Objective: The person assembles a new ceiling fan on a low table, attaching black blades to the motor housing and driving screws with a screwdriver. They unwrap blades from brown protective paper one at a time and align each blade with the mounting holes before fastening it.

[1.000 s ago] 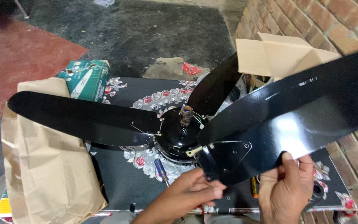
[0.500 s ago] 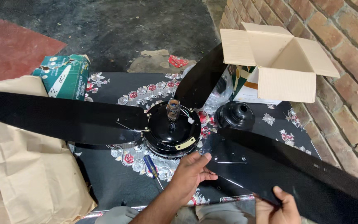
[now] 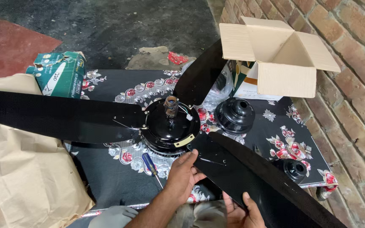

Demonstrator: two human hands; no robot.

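Blade (image 3: 254,173): long, glossy black, root against motor (image 3: 170,128).

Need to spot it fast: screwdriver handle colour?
Blue with a yellow band, on the screwdriver beside the left hand; head view.

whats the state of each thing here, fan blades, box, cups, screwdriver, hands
left blade: lying flat, its end at the motor hub
back blade: reaches the hub, pointing away
near blade: root end at the hub, held by both hands
cardboard box: flaps open
two black cups: loose on the table
screwdriver: lying untouched
left hand: pressing on the blade root
right hand: gripping the blade edge
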